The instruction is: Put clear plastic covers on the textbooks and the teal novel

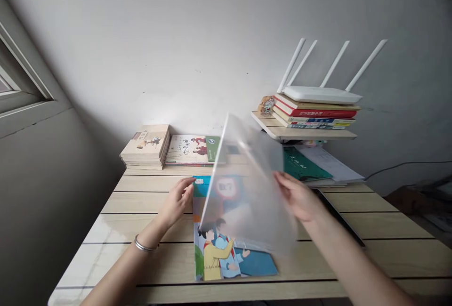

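The right hand [297,197] pinches a translucent plastic cover [250,202] tilted over a colourful illustrated paperback [226,259], long axis pointing away, on the slatted wooden tabletop [134,202]; the nearer left hand [178,198] meets its upper-left edge, grip unclear.

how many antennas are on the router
4: the leftmost antenna, a second antenna beside it, a third antenna near the middle of the router, a fourth antenna toward its right end.

A desk corner, apparently in a home: a slatted wooden table [123,202] against a plain wall [176,37], a book stack [144,148] far left, a white four-antenna router [321,94] far right, a window frame [26,77] at left.
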A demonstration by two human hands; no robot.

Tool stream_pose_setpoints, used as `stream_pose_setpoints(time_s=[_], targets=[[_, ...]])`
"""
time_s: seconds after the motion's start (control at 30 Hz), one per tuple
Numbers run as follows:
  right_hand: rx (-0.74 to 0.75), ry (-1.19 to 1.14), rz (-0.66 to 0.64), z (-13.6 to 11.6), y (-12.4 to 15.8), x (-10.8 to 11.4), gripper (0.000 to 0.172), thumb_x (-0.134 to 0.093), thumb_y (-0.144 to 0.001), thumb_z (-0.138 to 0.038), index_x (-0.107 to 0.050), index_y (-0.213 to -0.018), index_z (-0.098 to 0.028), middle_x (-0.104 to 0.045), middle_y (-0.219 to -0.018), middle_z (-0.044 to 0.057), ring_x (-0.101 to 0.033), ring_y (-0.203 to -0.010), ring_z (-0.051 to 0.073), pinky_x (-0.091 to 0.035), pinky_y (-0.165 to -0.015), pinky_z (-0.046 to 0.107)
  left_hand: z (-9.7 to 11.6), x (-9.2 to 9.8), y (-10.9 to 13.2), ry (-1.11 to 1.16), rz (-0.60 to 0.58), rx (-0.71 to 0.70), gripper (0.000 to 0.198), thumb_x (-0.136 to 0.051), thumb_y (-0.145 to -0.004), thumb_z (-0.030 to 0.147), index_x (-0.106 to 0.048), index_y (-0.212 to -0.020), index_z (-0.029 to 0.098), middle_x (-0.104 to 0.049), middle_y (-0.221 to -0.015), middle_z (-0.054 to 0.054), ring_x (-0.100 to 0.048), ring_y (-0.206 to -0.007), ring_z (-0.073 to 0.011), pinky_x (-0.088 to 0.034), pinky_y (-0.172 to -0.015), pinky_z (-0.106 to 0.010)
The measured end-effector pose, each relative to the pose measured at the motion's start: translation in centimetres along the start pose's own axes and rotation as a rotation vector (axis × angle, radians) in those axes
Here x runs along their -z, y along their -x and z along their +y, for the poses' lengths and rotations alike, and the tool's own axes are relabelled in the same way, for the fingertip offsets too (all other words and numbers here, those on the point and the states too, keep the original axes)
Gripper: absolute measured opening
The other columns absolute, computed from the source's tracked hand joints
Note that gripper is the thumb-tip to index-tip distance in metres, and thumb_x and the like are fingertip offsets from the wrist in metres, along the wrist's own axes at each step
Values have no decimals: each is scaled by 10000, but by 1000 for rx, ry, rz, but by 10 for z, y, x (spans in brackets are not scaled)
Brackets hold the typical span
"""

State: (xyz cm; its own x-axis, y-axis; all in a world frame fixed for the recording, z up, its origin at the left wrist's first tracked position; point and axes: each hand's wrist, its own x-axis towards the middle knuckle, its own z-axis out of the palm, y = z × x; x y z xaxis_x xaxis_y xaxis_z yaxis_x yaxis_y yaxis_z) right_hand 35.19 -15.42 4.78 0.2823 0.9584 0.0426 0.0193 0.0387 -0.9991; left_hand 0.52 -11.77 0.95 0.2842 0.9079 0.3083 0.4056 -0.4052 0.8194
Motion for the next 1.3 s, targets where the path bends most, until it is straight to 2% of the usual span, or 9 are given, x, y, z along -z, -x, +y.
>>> stream_pose_setpoints(time_s=[0.13,0.23,0.3,0.43,0.53,0.67,0.87,0.97,1.3], targets=[[-191,-288,67,14,-20,-68,233,-793,-612,-321,-636,-746,-213,-695,-673,9,-650,-589,159,-538,-519,250,26,15,-1,103,399,138,323,-370,-936,432,-536,-1082,196,-612,-1087,-95,-614,-986,-203,-510,-846,-385],[-255,-337,123,23,-34,-90,247,-820,-550,-276,-629,-687,-199,-660,-582,-15,-601,-509,133,-498,-461,227,47,21,7,-113,621,-30,216,-451,-915,365,-544,-997,188,-585,-1018,-86,-582,-974,-205,-497,-842,-388],[-248,-315,141,29,-39,-96,282,-836,-509,-284,-620,-666,-192,-641,-556,-25,-583,-490,129,-485,-440,229,59,14,16,-226,457,-216,145,-475,-909,291,-553,-986,196,-584,-994,-80,-581,-962,-196,-503,-831,-370],[-221,-298,108,37,-37,-101,383,-859,-432,-358,-599,-653,-186,-601,-524,-40,-565,-470,134,-461,-402,236,67,-22,30,-482,-121,-453,272,-581,-851,249,-568,-1119,202,-568,-1219,-120,-509,-1187,-272,-469,-938,-438],[-198,-283,83,42,-32,-103,441,-855,-421,-430,-591,-678,-187,-593,-532,-42,-576,-476,147,-436,-378,234,59,-46,32,-676,-259,-442,562,-682,-776,297,-480,-1285,174,-447,-1407,-163,-345,-1337,-369,-384,-1012,-553],[-200,-292,56,47,-28,-104,473,-828,-461,-518,-570,-690,-195,-618,-567,-29,-598,-499,157,-430,-384,232,45,-59,28,-778,-316,-374,726,-681,-762,409,-386,-1382,174,-362,-1471,-188,-318,-1344,-409,-378,-996,-593],[-125,-389,38,51,-28,-105,461,-772,-540,-594,-564,-650,-197,-604,-541,-28,-557,-468,132,-472,-444,247,32,-67,31,-794,-226,-417,529,-508,-889,327,-392,-1379,165,-463,-1399,-198,-476,-1254,-346,-452,-946,-518],[-137,-409,57,50,-27,-104,474,-771,-533,-606,-611,-692,-189,-639,-577,-5,-585,-501,155,-489,-458,263,28,-71,34,-761,-195,-417,622,-538,-868,435,-357,-1398,164,-473,-1389,-201,-481,-1252,-341,-459,-950,-512],[-282,-491,14,42,-25,-100,301,-762,-642,-453,-655,-713,-181,-677,-608,17,-610,-496,150,-511,-442,261,29,-70,39,-742,-186,-405,684,-583,-833,418,-333,-1416,161,-435,-1415,-213,-432,-1284,-374,-467,-942,-537]])
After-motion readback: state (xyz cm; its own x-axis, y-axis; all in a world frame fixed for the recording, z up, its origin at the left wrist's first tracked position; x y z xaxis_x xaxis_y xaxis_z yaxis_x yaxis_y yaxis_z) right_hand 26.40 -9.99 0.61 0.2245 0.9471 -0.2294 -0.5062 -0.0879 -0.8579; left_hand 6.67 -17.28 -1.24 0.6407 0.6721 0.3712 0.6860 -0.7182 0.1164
